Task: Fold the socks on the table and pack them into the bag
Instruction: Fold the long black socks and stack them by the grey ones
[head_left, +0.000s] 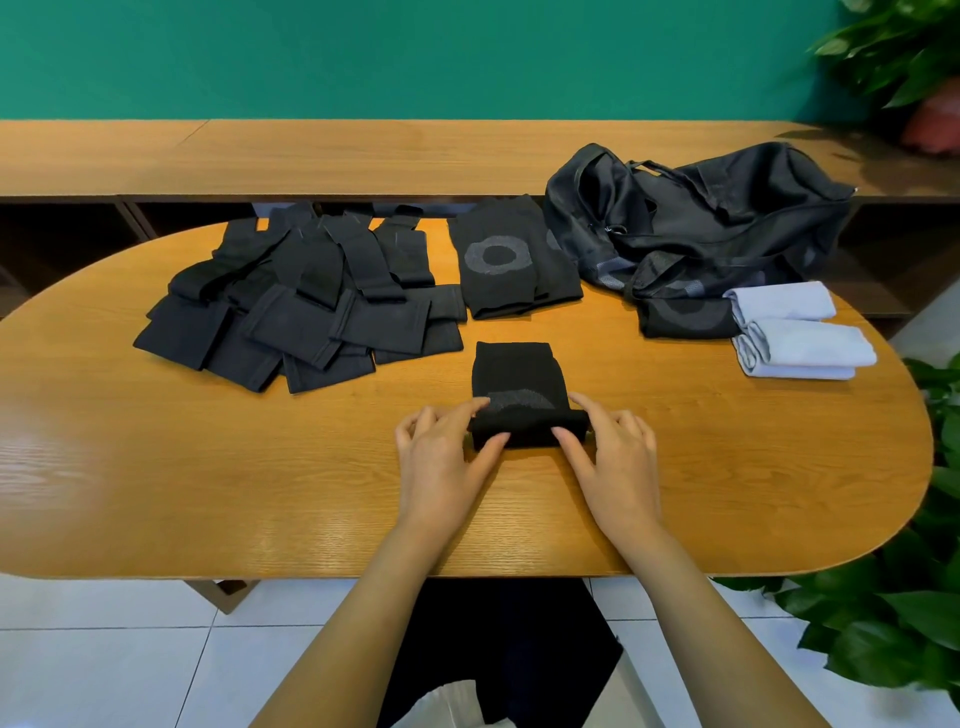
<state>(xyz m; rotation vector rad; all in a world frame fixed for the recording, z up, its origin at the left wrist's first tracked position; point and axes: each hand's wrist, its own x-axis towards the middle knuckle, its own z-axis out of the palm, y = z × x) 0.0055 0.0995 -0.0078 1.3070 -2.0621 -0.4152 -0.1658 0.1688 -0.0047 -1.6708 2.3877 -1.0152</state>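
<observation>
A black sock (516, 379) with a grey ring mark lies in the middle of the oval wooden table (208, 493), its near end rolled up. My left hand (444, 454) pinches the roll's left end. On the roll's right end my right hand (613, 447) pinches too. A heap of several black socks (301, 306) lies at the back left. Flat black socks with a grey ring (506, 265) sit behind the one I hold. The black mesh bag (701, 218) slumps at the back right.
Two rolled light blue socks (800, 332) and a folded black one (685, 317) lie just in front of the bag. A long wooden shelf (311, 156) runs behind the table. Leafy plants (893, 613) stand at the right.
</observation>
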